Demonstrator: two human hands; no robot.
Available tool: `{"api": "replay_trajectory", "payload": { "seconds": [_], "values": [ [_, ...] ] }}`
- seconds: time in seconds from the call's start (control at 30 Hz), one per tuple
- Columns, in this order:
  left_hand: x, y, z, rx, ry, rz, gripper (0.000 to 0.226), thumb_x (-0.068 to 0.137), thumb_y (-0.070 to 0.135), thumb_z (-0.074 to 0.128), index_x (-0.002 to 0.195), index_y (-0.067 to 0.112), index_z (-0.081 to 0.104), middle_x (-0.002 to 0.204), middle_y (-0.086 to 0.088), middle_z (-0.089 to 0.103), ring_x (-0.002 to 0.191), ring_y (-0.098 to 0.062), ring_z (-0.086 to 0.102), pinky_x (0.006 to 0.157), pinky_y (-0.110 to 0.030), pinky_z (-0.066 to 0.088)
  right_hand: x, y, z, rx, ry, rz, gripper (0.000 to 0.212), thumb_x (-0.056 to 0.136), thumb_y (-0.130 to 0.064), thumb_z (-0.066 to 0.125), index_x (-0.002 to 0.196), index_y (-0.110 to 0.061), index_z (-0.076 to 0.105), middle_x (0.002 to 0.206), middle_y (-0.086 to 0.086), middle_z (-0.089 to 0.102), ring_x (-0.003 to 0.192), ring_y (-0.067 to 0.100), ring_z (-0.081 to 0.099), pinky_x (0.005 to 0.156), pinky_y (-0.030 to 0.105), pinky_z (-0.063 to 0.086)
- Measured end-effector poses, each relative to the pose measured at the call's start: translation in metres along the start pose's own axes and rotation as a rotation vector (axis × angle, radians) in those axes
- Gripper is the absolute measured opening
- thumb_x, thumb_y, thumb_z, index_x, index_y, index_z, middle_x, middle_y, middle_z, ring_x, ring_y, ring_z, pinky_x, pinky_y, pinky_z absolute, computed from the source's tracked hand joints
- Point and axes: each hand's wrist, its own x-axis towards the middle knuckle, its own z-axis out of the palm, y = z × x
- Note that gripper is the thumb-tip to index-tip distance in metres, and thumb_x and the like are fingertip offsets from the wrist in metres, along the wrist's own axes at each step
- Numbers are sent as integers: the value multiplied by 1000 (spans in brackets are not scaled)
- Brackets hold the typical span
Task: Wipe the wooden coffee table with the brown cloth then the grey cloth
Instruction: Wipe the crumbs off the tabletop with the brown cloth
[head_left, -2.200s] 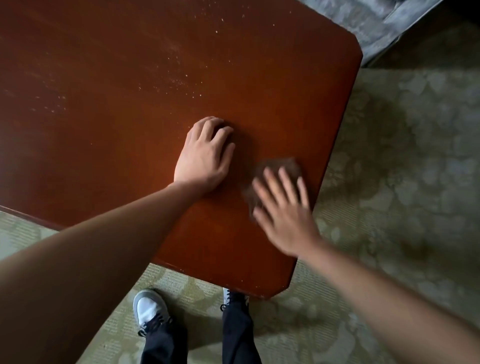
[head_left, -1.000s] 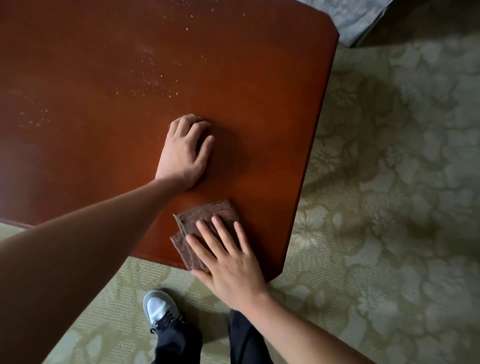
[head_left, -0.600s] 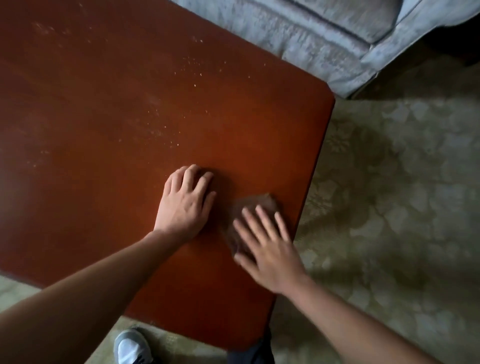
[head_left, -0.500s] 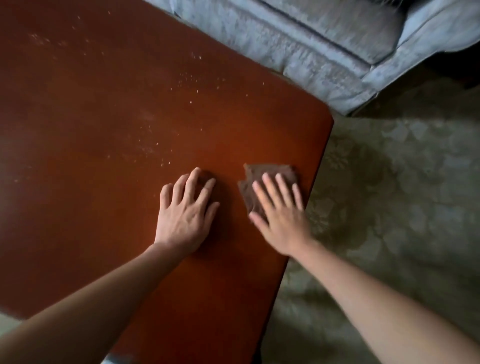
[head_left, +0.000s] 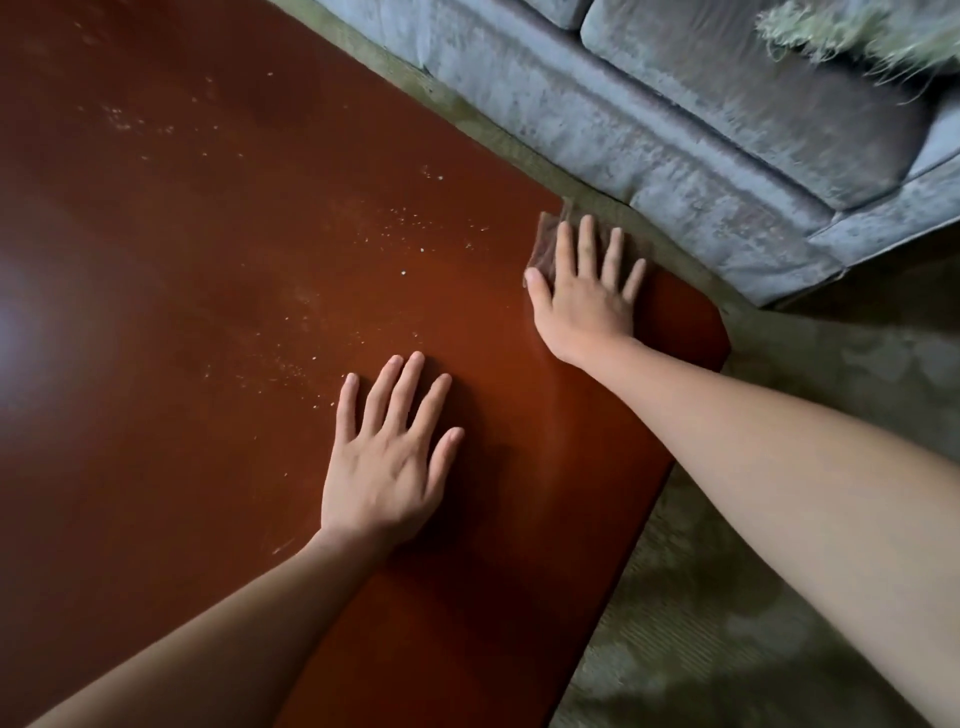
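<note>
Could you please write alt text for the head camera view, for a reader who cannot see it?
A person's right hand presses a brown cloth flat at the far edge of a reddish wooden coffee table, while the left hand rests palm-down nearer. Pale crumbs dot the tabletop; a grey sofa stands beyond.

Blurred brown cloth (head_left: 548, 236) lies mostly hidden under right hand (head_left: 587, 291).
</note>
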Motion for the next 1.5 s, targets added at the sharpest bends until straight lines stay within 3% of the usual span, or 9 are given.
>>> {"api": "replay_trajectory", "payload": {
  "seconds": [0.27, 0.5, 0.63, 0.77, 1.0, 1.13, 1.3, 1.37, 1.5],
  "values": [
    [-11, -7, -11, -553, 217, -141, 67, 108, 54, 22, 159, 12, 35, 164, -5, 36, 151, -23, 34, 124, -45, 26, -78, 2, 8, -175, -114, -628, 73, 105, -69, 18, 166, -37, -5, 174, -4, -18, 159, 27, -22, 128, 53, -9],
    [-28, -41, -32, -936, 212, -269, 52, 105, 48, 35, 149, 24, 48, 141, 10, 53, 132, -8, 54, 110, -32, 44, -21, 2, -3, 71, -41, 182, 91, 99, -77, 22, 167, -24, -3, 175, 2, -11, 161, 32, -13, 128, 56, -4],
    [-48, -63, -42, -1050, 245, -296, 39, 106, 44, 41, 136, 28, 59, 128, 10, 63, 117, -14, 65, 99, -38, 54, 4, -38, -6, 99, -32, 254, 86, 102, -73, 20, 168, -22, -1, 175, 4, -11, 160, 33, -14, 127, 57, -6],
    [-75, -105, -54, -848, 398, -298, 28, 107, 29, 48, 121, 16, 69, 113, 5, 69, 100, -18, 69, 86, -44, 58, -14, -72, -4, -4, -58, -20, 80, 103, -70, 17, 167, -27, -3, 175, -2, -14, 161, 28, -14, 129, 54, -7],
    [-138, -199, -54, -58, 237, -457, 43, 105, 36, 44, 139, 15, 60, 150, -12, 52, 141, -36, 42, 120, -53, 30, -227, -186, 55, -137, -61, -673, 85, 98, -69, 29, 167, -21, 15, 176, 7, 1, 161, 35, -4, 128, 62, 5],
    [-151, -220, -57, -105, 242, -431, 47, 108, 41, 41, 141, 14, 60, 153, -13, 50, 143, -35, 41, 124, -51, 25, -338, -230, 90, -171, -99, -917, 83, 99, -69, 37, 166, -22, 21, 176, 6, 6, 162, 34, -3, 127, 62, 7],
    [-164, -242, -69, -167, 309, -399, 43, 109, 38, 44, 135, 10, 63, 144, -11, 57, 133, -34, 49, 109, -47, 42, -278, -206, 81, -246, -121, -1122, 84, 95, -75, 36, 164, -29, 22, 173, 1, 12, 161, 29, 8, 126, 58, 13],
    [-173, -258, -71, -143, 319, -392, 41, 110, 38, 44, 134, 11, 64, 142, -10, 59, 128, -35, 51, 107, -48, 43, -222, -191, 67, -269, -72, -978, 87, 97, -78, 20, 165, -26, 9, 173, 5, 6, 161, 33, 7, 126, 61, 16],
    [-192, -283, -68, -136, 352, -395, 39, 110, 37, 44, 132, 13, 65, 141, -8, 59, 127, -34, 52, 110, -48, 40, -145, -190, 34, -131, -75, -239, 96, 94, -79, 7, 168, -18, 0, 175, 15, -6, 161, 37, -5, 128, 62, 5]
  ]
}}
